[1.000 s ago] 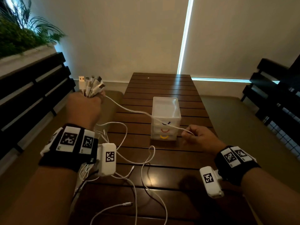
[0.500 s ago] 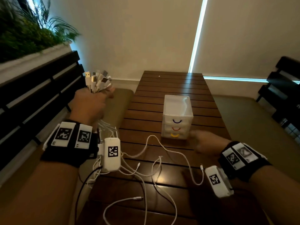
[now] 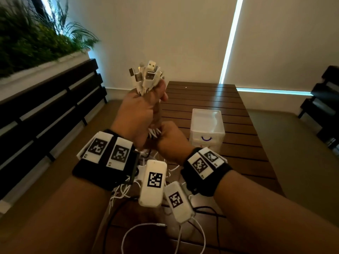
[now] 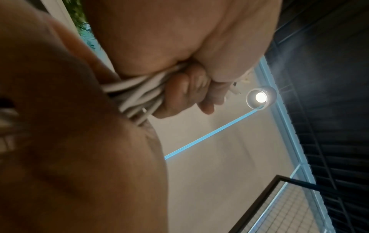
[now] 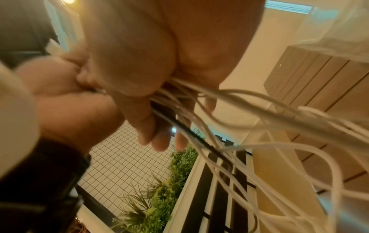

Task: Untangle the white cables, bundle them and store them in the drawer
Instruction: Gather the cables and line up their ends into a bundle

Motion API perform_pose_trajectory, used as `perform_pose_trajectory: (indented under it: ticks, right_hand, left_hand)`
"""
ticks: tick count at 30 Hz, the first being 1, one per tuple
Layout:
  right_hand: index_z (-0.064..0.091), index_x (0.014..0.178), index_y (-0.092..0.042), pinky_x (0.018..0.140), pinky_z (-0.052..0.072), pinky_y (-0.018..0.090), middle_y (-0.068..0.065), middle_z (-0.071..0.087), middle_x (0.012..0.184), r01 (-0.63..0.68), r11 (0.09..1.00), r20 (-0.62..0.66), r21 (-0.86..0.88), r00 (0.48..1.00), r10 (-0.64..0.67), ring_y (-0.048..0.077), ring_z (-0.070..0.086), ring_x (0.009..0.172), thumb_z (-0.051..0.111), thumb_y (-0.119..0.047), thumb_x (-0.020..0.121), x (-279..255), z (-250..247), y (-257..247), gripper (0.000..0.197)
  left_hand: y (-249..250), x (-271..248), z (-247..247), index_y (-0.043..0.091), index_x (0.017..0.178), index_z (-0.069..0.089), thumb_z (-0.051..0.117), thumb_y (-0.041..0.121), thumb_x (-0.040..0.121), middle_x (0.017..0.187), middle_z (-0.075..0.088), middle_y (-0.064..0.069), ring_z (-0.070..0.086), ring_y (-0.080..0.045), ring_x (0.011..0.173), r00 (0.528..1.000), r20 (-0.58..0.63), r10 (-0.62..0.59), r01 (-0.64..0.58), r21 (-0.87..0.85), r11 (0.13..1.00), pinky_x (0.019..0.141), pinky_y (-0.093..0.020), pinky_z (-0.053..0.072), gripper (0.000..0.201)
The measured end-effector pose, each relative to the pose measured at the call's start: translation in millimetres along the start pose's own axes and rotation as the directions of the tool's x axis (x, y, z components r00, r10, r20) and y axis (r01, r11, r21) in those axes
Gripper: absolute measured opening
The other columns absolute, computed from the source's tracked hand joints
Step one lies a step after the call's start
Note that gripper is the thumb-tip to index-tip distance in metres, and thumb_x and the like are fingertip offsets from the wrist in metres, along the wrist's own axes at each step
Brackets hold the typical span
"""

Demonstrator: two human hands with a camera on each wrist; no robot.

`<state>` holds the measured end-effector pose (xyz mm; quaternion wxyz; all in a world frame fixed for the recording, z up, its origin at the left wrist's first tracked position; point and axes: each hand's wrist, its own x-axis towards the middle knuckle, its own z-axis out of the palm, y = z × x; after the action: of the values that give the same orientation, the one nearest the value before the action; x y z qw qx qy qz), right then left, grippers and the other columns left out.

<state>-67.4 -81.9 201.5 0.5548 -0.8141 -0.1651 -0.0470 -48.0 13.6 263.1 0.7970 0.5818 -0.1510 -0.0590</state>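
- White cables [image 3: 146, 79] stand bunched in my left hand [image 3: 136, 114], plug ends fanning out above the fist; from the head view my right hand [image 3: 169, 139] closes round the same strands just below it. The drawer unit [image 3: 207, 132] sits beyond my right hand on the wooden table [image 3: 238, 143], shut. Loose tails hang beneath both wrists, so they could snag on the wrist cameras if I pull.
- Left wrist view: my fingers [image 4: 187, 93] curl tight on the strands [image 4: 135, 97]; slackening would let a plug slip out.
- Right wrist view: my right hand [image 5: 149, 88] clutches the strands [image 5: 259, 141], and a black lead [image 5: 189, 132] runs among them. I judge it might get bundled in by mistake.
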Motion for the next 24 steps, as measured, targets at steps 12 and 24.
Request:
perform_pose_trajectory:
  ticks: [12, 24]
  right_hand:
    - [0.068, 0.081, -0.018, 0.085, 0.056, 0.042, 0.007, 0.071, 0.084, -0.125, 0.986, 0.076, 0.107, 0.99, 0.117, 0.027, 0.068, 0.083, 0.072, -0.002, 0.08, -6, -27, -6, 0.016]
    - [0.059, 0.082, 0.01, 0.041, 0.026, 0.024, -0.004, 0.039, 0.044, -0.049, 0.898, -0.15, 0.438, 0.981, 0.126, 0.014, 0.029, 0.037, 0.061, -0.017, 0.076, 1, -77, -15, 0.028]
  left_hand:
    - [-13, 6, 23, 0.018, 0.076, 0.06, 0.058, 0.032, 0.093, 0.069, 0.06, 0.002, 0.057, -0.013, 0.071, 0.993, -0.075, 0.092, -0.073, 0.224, 0.972, 0.064, -0.021, 0.048, 0.023]
    - [-24, -1, -6, 0.023, 0.119, 0.06, 0.072, 0.045, 0.06, 0.11, 0.067, 0.003, 0.066, -0.008, 0.098, 0.977, 0.205, -0.059, -0.054, 0.507, 0.86, 0.076, -0.022, 0.052, 0.064]
